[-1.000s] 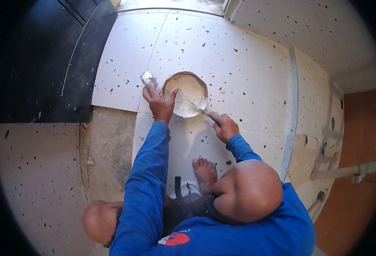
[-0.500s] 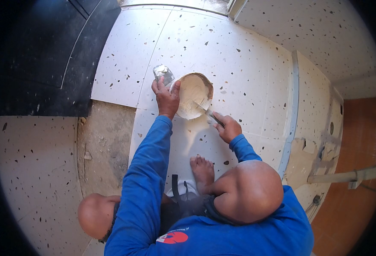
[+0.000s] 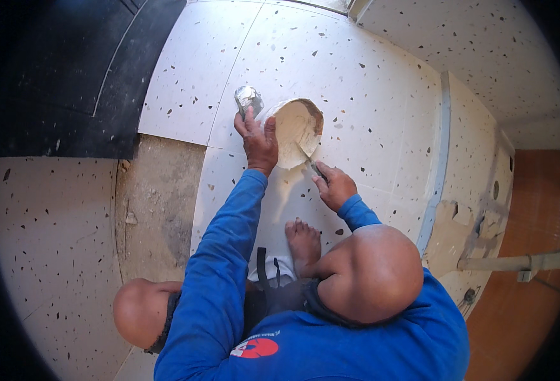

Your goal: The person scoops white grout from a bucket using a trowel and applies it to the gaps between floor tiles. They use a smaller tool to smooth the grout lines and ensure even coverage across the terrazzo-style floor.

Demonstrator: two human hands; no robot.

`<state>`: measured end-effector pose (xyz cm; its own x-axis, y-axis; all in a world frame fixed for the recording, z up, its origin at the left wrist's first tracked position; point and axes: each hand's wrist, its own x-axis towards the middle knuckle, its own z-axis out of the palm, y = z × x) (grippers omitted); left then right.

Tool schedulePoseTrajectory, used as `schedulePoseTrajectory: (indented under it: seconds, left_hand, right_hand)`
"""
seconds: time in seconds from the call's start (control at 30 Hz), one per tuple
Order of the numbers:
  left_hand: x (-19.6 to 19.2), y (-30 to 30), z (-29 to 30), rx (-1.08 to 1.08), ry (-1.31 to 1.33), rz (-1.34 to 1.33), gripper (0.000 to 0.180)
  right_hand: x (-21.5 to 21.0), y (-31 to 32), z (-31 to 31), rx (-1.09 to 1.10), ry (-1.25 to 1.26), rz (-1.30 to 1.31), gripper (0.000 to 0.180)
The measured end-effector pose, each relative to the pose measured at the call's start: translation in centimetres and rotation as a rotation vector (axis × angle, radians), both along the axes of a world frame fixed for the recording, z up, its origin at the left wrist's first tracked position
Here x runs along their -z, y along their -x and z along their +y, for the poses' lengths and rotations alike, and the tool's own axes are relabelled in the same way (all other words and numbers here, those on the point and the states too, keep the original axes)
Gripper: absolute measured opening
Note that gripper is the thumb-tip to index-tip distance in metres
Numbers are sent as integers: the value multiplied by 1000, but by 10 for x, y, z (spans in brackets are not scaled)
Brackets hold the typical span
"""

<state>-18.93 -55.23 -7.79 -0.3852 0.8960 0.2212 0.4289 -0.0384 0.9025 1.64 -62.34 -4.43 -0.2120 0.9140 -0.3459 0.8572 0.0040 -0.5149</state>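
Observation:
A round bowl (image 3: 291, 130) of cream-coloured paste rests on the speckled white floor, its inner wall coated. My right hand (image 3: 336, 189) is closed around the handle of a putty knife (image 3: 310, 160), whose blade dips into the paste at the bowl's near right rim. Left of the bowl, my left hand (image 3: 261, 147) has its fingers on a shiny silver-grey object (image 3: 249, 100) smeared with white. Exactly what that object is, I cannot tell. The thumb of this hand lies against the bowl's left side.
My bare foot (image 3: 303, 244) stands near the bowl, between my knees. To the left a rough bare strip (image 3: 166, 197) lacks tile, below a black panel (image 3: 58, 82). On the right are a bluish-grey strip (image 3: 442, 146), a pipe (image 3: 515, 261) and orange tiles (image 3: 524, 209).
The putty knife's blade has shifted within the paste, and more of the bowl's inside shows scraped marks. The whole view has moved slightly. Both hands keep their holds.

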Motion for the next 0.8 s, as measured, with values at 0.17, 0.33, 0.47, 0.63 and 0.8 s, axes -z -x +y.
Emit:
schedulePoseTrajectory:
  seconds: [0.17,0.33,0.47,0.63,0.8]
  left_hand:
    - [4,-10,-3,12,-71,80,61]
    - [1,-17,-9,13,-101,39,59]
    - [2,-19,-12,13,-102,61,57]
    - [1,-21,-13,37,-110,100,55]
    - [10,-8,-12,-48,-131,185,53]
  right_hand:
    - [22,-7,0,34,-128,233,46]
    - [-5,7,0,475,552,612,44]
    - [-12,9,-3,631,779,874,39]
    - [0,5,-8,729,913,1081,34]
    - [-8,5,-1,655,580,989,38]
